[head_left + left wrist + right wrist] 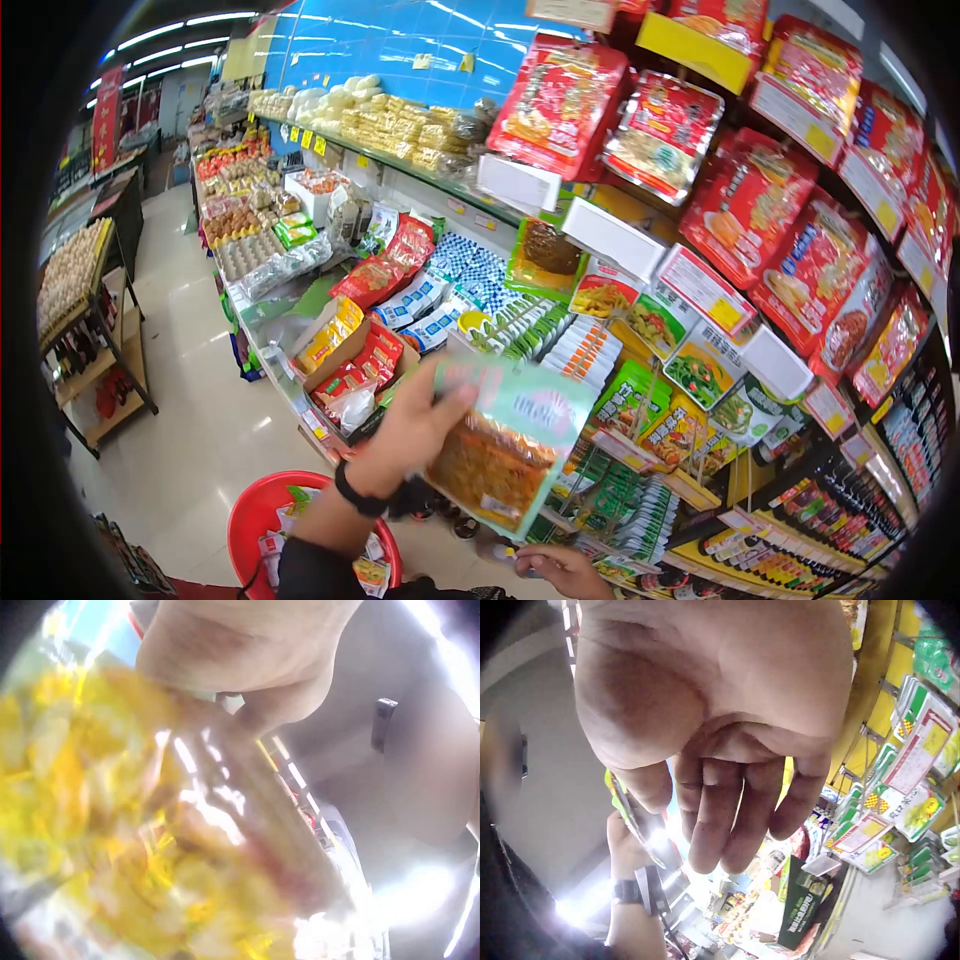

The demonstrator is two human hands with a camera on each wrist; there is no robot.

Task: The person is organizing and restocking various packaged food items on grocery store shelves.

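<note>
My left hand (418,428), with a dark band at the wrist, grips a clear-windowed food packet (515,440) by its side edge, thumb across the front. Pale green borders frame its brown-orange contents. Close up in the left wrist view, the packet (150,847) shows yellow pieces under shiny film, and the left hand (247,645) spans its upper edge. Low in the head view is my right hand (565,570), below and right of the packet. From the right wrist, this right hand (720,735) shows its palm and loosely bent fingers, with nothing held.
A red basket (245,515) with several packets stands on the floor at lower left. Hanging packets (640,410) and red pouches (740,205) fill the rack to the right. A cardboard box (350,375) of packets sits on the counter. Egg trays (75,270) stand across the aisle.
</note>
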